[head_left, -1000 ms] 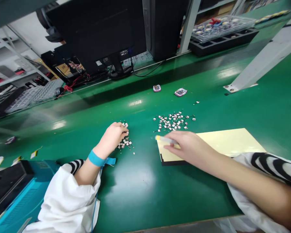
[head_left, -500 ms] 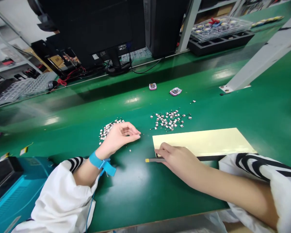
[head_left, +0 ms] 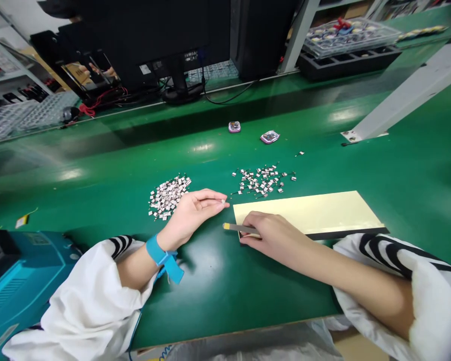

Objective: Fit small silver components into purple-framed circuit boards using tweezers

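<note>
My left hand (head_left: 197, 214) rests just right of a heap of tiny rectangular silver components (head_left: 168, 198), its thumb and forefinger pinching one small pale piece (head_left: 223, 201). My right hand (head_left: 277, 236) is shut on a slim grey tool with a yellow tip (head_left: 237, 228). That hand lies over the near left corner of a cream sheet (head_left: 311, 210). A looser scatter of the same components (head_left: 261, 180) lies beyond the gap between my hands. The tool's far end is hidden in my right fingers.
A blue wrist strap (head_left: 161, 255) circles my left wrist. A teal machine (head_left: 22, 271) stands at the lower left. Two small pink-edged pieces (head_left: 269, 137) lie farther along the green mat. Beyond stand a monitor, a computer tower, and a clear tray of parts (head_left: 351, 37).
My left hand has moved right off the heap and brought its fingertips together. My right hand has drawn the tool back toward the sheet's near left corner. The view has shifted slightly.
</note>
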Available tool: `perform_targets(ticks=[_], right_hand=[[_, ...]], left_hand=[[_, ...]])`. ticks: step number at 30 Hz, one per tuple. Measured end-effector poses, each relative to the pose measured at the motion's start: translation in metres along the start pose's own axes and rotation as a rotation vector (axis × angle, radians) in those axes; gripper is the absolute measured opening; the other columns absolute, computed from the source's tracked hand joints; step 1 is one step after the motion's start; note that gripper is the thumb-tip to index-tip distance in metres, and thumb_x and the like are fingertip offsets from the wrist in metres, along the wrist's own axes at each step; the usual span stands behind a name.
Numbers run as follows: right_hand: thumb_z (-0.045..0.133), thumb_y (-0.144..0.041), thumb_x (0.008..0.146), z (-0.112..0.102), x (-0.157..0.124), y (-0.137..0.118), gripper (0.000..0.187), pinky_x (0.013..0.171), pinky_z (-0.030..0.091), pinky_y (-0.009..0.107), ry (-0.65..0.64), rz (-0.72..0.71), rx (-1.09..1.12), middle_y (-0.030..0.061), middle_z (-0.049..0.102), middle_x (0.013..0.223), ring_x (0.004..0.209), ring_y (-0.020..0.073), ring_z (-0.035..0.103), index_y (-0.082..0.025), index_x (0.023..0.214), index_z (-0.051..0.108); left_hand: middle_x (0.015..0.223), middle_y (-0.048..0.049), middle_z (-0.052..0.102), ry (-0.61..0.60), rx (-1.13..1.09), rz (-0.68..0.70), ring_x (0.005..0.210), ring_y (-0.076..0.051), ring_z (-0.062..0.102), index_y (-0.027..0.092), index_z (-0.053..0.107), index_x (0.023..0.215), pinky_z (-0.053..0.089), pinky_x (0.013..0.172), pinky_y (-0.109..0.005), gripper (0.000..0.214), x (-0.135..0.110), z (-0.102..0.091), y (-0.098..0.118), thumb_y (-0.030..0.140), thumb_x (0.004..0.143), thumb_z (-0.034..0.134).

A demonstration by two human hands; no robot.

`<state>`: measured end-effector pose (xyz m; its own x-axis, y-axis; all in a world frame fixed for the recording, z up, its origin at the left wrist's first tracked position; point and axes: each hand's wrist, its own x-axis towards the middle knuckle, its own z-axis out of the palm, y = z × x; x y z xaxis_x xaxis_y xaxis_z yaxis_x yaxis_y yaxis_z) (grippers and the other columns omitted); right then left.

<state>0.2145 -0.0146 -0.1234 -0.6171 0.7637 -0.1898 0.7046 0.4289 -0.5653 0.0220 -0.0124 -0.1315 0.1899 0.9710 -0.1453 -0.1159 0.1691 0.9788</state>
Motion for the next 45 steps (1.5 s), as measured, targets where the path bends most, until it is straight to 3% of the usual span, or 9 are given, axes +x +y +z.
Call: perform_targets(ticks=[3, 5, 8, 10, 14, 20, 29, 39, 45], right_hand=[[0.059, -0.017, 0.074, -0.009, 0.002, 0.004, 0.007, 0.050, 0.030, 0.021, 0.051, 0.039, 0.265, -0.0021, 0.054, 0.061, 0.051, 0.0094, 0.044, -0.015, 0.067, 0.059], [0.060, -0.027, 0.072, -0.014, 0.003, 0.004, 0.013, 0.046, 0.027, 0.021, 0.116, 0.078, 0.546, -0.0016, 0.053, 0.061, 0.047, 0.0079, 0.037, -0.015, 0.067, 0.058], [0.064, -0.035, 0.069, -0.015, 0.003, 0.002, 0.021, 0.052, 0.032, 0.021, 0.147, 0.065, 0.955, 0.0022, 0.056, 0.075, 0.060, 0.0102, 0.045, -0.015, 0.068, 0.057], [0.066, -0.034, 0.069, -0.012, 0.003, -0.001, 0.021, 0.060, 0.036, 0.022, 0.103, 0.048, 1.103, 0.0026, 0.055, 0.078, 0.072, 0.0130, 0.049, -0.015, 0.067, 0.056], [0.069, -0.034, 0.067, -0.005, 0.003, -0.006, 0.022, 0.059, 0.038, 0.021, 0.048, 0.051, 1.189, 0.0025, 0.053, 0.078, 0.080, 0.0153, 0.049, -0.016, 0.065, 0.057], [0.068, -0.031, 0.068, -0.003, 0.002, -0.006, 0.020, 0.053, 0.040, 0.021, 0.017, 0.083, 1.198, 0.0018, 0.050, 0.079, 0.070, 0.0123, 0.049, -0.015, 0.067, 0.057], [0.068, -0.036, 0.069, -0.001, 0.003, -0.003, 0.025, 0.052, 0.038, 0.020, 0.014, 0.073, 1.157, 0.0012, 0.049, 0.077, 0.062, 0.0097, 0.047, -0.014, 0.067, 0.056], [0.067, -0.035, 0.069, 0.003, 0.004, -0.004, 0.024, 0.052, 0.037, 0.020, 0.059, 0.074, 1.108, -0.0017, 0.048, 0.067, 0.058, 0.0088, 0.046, -0.014, 0.068, 0.055], [0.069, -0.025, 0.065, -0.006, 0.005, -0.002, 0.027, 0.065, 0.043, 0.024, 0.115, 0.047, 1.140, 0.0026, 0.059, 0.071, 0.067, 0.0121, 0.055, -0.013, 0.052, 0.049]], left_hand=[[0.083, -0.0015, 0.061, 0.037, 0.000, 0.122, 0.078, -0.011, 0.064, 0.015, 0.067, 0.079, 0.051, 0.073, -0.016, 0.012, -0.005, 0.006, 0.001, 0.015, 0.067, 0.070], [0.081, 0.0000, 0.057, 0.041, 0.010, 0.211, 0.078, -0.011, 0.064, 0.015, 0.065, 0.077, 0.052, 0.074, -0.017, 0.010, -0.009, 0.011, 0.001, 0.012, 0.069, 0.068], [0.081, 0.0002, 0.053, 0.013, 0.123, 0.364, 0.080, -0.013, 0.064, 0.015, 0.061, 0.075, 0.054, 0.073, -0.020, 0.009, -0.016, 0.016, -0.001, 0.008, 0.071, 0.063], [0.081, -0.0010, 0.054, 0.025, 0.260, 0.487, 0.080, -0.013, 0.063, 0.015, 0.060, 0.075, 0.054, 0.074, -0.023, 0.011, -0.019, 0.018, -0.004, 0.005, 0.071, 0.062], [0.079, -0.0027, 0.060, 0.089, 0.512, 0.701, 0.079, -0.014, 0.062, 0.016, 0.059, 0.079, 0.052, 0.074, -0.027, 0.018, -0.020, 0.019, -0.009, 0.002, 0.069, 0.064], [0.076, -0.0017, 0.061, 0.044, 0.613, 0.864, 0.078, -0.012, 0.062, 0.015, 0.054, 0.080, 0.052, 0.072, -0.024, 0.023, -0.020, 0.018, -0.010, -0.002, 0.067, 0.065], [0.076, -0.0029, 0.061, 0.015, 0.606, 0.881, 0.080, -0.013, 0.063, 0.014, 0.045, 0.069, 0.054, 0.071, -0.023, 0.026, -0.020, 0.017, -0.010, -0.002, 0.067, 0.065], [0.076, -0.0022, 0.062, 0.022, 0.684, 0.871, 0.080, -0.013, 0.063, 0.015, 0.046, 0.068, 0.053, 0.071, -0.021, 0.024, -0.022, 0.018, -0.010, 0.001, 0.069, 0.064], [0.074, -0.0014, 0.061, 0.033, 0.534, 0.730, 0.076, -0.013, 0.064, 0.015, 0.044, 0.064, 0.053, 0.068, -0.022, 0.025, -0.023, 0.020, -0.010, 0.002, 0.069, 0.066]])
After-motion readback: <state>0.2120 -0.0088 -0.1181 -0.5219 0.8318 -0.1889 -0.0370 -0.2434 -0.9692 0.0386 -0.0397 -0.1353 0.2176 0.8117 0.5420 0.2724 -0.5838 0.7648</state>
